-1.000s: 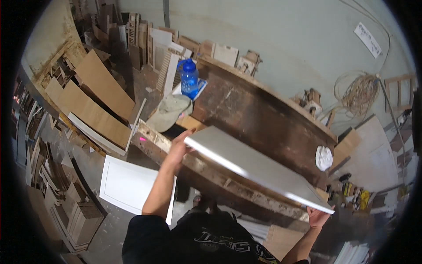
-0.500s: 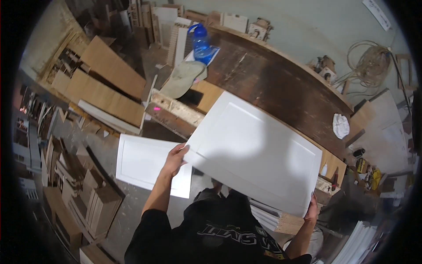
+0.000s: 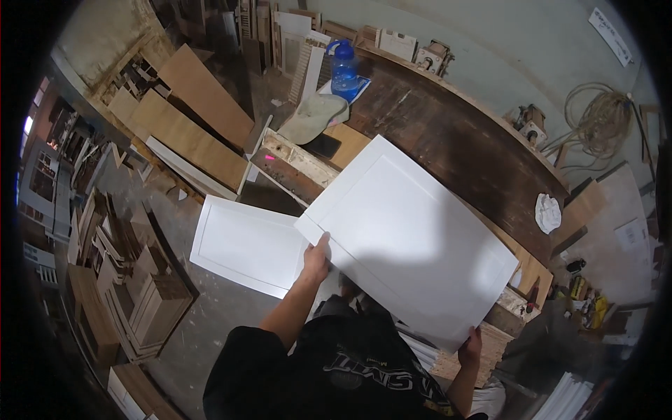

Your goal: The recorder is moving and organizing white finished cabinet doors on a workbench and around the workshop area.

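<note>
A large white panel (image 3: 399, 217) with a recessed border slants in front of me, its far edge over the workbench. My left hand (image 3: 317, 257) grips its near-left edge, thumb on top. At the near-right corner my right hand (image 3: 471, 346) is closed on the same panel, and most of its fingers are hidden underneath. Past the left hand, a second white panel (image 3: 245, 241) of the same style lies lower down, partly covered by my forearm and the large panel.
The dark brown workbench (image 3: 448, 133) carries a blue bottle (image 3: 344, 73), a greenish cap (image 3: 315, 117), a black phone-like slab (image 3: 324, 145) and a crumpled white cloth (image 3: 547, 213). Stacked wood pieces (image 3: 150, 315) stand on the floor at left. A coiled hose (image 3: 598, 119) hangs on the wall.
The large panel has turned slightly clockwise. My left hand has moved right along its near edge, away from the corner, and my right hand has shifted a little left. The view has swung left.
</note>
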### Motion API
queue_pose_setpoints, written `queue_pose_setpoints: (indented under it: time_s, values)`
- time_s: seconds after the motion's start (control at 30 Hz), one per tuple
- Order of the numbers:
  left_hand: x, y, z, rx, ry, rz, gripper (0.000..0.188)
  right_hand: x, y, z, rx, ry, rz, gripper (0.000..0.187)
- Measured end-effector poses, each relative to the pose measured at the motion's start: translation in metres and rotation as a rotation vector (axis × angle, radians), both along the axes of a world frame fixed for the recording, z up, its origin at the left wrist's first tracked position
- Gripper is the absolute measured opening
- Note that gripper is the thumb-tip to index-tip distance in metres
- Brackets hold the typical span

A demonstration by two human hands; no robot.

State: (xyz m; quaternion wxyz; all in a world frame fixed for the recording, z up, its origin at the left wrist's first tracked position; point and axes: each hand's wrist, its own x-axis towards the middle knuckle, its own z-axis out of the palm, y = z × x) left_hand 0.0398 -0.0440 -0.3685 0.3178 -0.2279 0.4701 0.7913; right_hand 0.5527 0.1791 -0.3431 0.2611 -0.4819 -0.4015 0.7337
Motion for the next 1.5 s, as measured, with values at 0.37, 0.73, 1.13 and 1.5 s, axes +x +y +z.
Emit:
queue_pose_setpoints:
  time_s: [0.37, 0.73, 1.13, 1.5]
  values:
    - [0.053, -0.026, -0.009, -0.089, -0.055, -0.055, 0.038, 0.005, 0.054, -0.004, -0.107, 0.121, 0.093, 0.05]
    - [0.077, -0.042, 0.057, -0.095, -0.087, -0.026, 0.048, -0.043, 0.095, 0.017, -0.116, 0.042, -0.026, 0.059]
    - [0.071, -0.089, 0.061, -0.187, -0.171, -0.012, 0.055, -0.054, 0.053, -0.01, 0.24, -0.288, -0.219, 0.056]
    - [-0.044, -0.25, 0.138, 0.033, 0.114, 0.273, 0.091, -0.201, -0.075, 0.041, 0.86, -0.047, -0.377, 0.051]
